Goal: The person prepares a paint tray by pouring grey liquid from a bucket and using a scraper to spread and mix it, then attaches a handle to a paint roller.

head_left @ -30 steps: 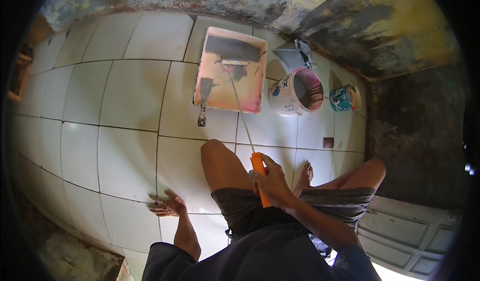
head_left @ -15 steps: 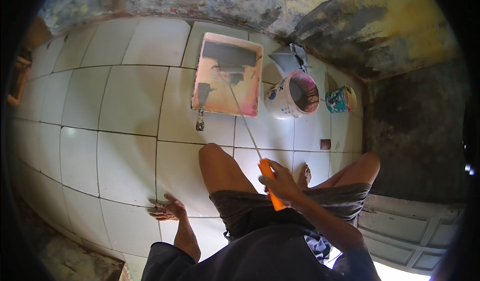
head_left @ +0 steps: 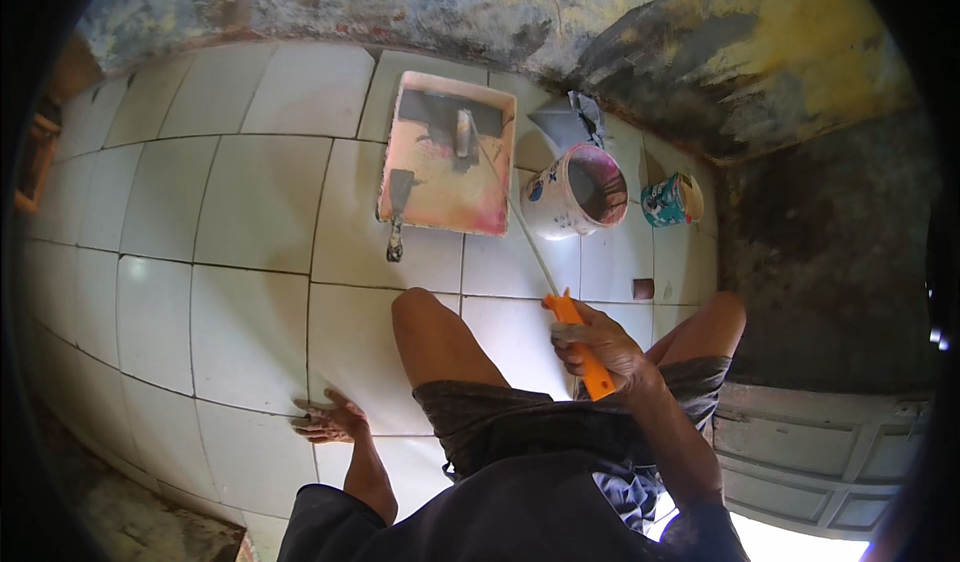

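Note:
My right hand is wrapped round the orange handle of a paint roller. A long thin metal rod runs from it to the small roller head, which is in the paint tray near the grey paint at its far end. Pink and cream stains cover the tray's inside. A scraper or flat brush, coated in grey, leans over the tray's near left edge. With fingers spread, my left hand rests on the tiled floor beside my left thigh.
Right of the tray stands a white bucket with grey paint inside. Farther right are a teal can and a small brown piece. A crumpled grey packet lies behind the bucket, near the stained wall.
My right hand has moved right with the handle, and the rod's angle has shifted. The roller head now shows pale against the grey paint. My left hand stays on the floor.

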Demonstrator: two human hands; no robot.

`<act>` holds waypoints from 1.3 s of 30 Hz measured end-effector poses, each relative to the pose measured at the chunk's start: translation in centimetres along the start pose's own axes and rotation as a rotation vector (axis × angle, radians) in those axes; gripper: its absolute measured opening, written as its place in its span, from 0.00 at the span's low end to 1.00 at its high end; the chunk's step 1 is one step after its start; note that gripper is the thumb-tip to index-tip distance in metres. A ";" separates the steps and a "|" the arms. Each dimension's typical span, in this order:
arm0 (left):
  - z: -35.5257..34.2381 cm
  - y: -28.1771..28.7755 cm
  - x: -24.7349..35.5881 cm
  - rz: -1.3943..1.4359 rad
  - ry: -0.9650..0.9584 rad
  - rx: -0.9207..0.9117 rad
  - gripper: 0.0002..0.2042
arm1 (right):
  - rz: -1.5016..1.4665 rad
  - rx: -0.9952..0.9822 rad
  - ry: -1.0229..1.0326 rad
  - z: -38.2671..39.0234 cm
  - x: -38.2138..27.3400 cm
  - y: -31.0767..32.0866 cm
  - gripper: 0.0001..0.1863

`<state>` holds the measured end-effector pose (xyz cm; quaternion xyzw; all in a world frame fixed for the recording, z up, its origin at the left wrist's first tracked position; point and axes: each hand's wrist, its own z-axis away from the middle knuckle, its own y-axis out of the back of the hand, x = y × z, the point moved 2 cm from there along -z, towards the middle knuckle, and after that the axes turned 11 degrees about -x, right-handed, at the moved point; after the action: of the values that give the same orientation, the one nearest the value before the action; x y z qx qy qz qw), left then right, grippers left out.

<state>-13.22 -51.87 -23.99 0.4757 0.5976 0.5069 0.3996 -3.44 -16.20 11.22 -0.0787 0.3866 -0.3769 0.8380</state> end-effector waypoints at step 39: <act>11.5 3.3 -0.6 -0.007 0.042 -0.349 0.45 | 0.489 0.575 0.799 2.5 -12.2 17.7 0.19</act>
<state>-1.46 -49.78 -22.65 0.3862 0.5106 0.6113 0.4653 3.35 4.36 12.62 0.3950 0.5632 -0.2623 0.6767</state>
